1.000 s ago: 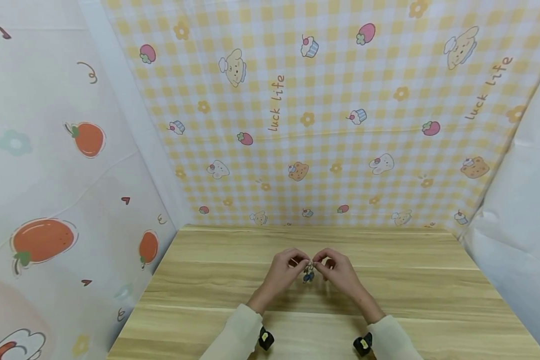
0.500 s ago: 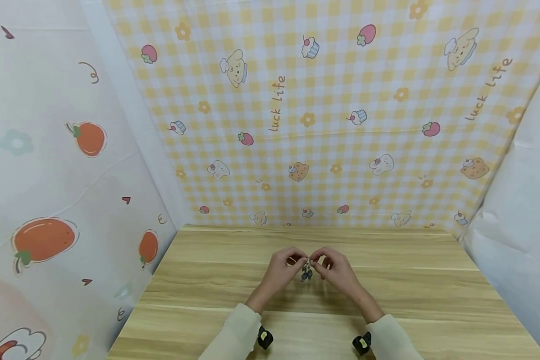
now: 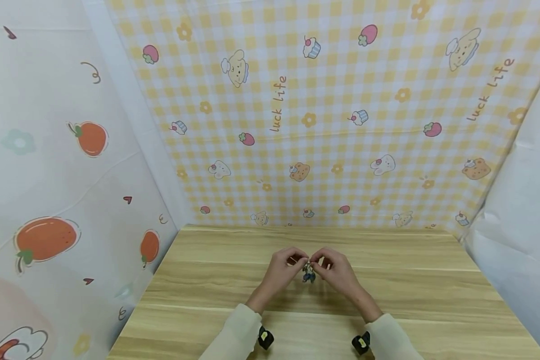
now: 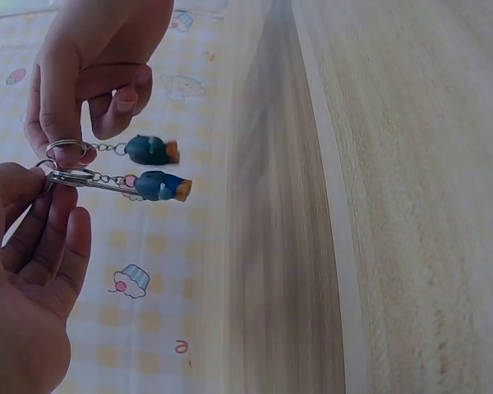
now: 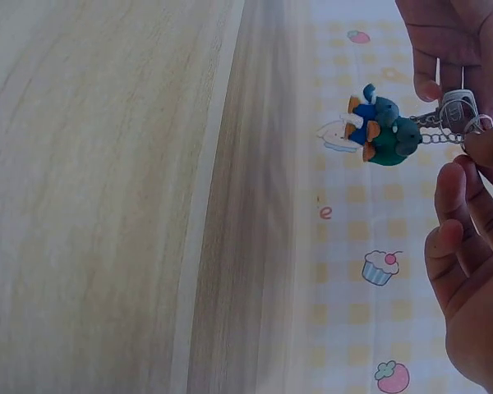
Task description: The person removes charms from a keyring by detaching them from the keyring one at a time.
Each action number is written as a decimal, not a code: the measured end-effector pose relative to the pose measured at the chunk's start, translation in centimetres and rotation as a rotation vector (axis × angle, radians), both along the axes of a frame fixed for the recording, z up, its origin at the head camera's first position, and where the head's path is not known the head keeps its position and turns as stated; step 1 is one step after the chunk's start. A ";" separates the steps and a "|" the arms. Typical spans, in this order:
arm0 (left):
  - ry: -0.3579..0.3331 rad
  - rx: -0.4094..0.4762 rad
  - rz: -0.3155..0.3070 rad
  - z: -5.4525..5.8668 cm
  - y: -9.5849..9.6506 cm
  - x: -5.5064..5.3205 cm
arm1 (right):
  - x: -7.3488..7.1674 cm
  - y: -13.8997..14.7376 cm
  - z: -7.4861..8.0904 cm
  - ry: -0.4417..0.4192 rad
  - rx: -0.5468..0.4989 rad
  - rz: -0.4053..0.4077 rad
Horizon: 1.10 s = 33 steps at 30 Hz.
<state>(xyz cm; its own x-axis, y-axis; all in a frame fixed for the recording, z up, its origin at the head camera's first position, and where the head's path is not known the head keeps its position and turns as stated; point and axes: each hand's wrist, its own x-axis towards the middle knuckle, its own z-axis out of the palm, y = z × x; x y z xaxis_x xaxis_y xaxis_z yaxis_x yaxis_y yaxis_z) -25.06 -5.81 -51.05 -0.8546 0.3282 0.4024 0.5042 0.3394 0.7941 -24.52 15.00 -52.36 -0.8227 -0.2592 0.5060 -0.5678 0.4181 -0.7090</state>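
Pinched the rings [image 4: 68,142] with left hand [image 3: 282,268] and right hand [image 3: 338,270]. Held them over the desk [image 3: 216,285], between its side edges. Let the charms [image 4: 152,185] swing a bit. Barely moved otherwise, so likely got no farther.

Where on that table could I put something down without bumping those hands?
The table is bare left of the left hand, right of the right hand, and behind both up to the checked cloth. It's crowded at the middle, where both hands hold the keychains, and nearer, around the sleeves.
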 end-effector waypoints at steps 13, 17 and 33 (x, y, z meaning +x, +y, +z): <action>0.005 -0.005 -0.016 0.0 0.1 0.0 | -0.1 -0.1 0.3 -0.025 0.041 -0.118; 0.000 0.010 -0.026 0.1 0.0 0.1 | -0.1 0.2 0.4 -0.037 0.067 -0.232; -0.002 0.039 0.037 0.0 -0.5 0.0 | -0.7 3.3 1.7 -0.144 0.148 -0.308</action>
<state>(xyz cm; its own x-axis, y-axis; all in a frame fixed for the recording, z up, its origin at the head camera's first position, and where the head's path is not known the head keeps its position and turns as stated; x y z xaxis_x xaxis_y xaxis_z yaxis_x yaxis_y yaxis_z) -25.10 -6.36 -51.07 -0.8669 0.2803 0.4122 0.4899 0.3269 0.8081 -25.19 18.32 -50.66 -0.9336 -0.0501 0.3549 -0.2981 0.6582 -0.6913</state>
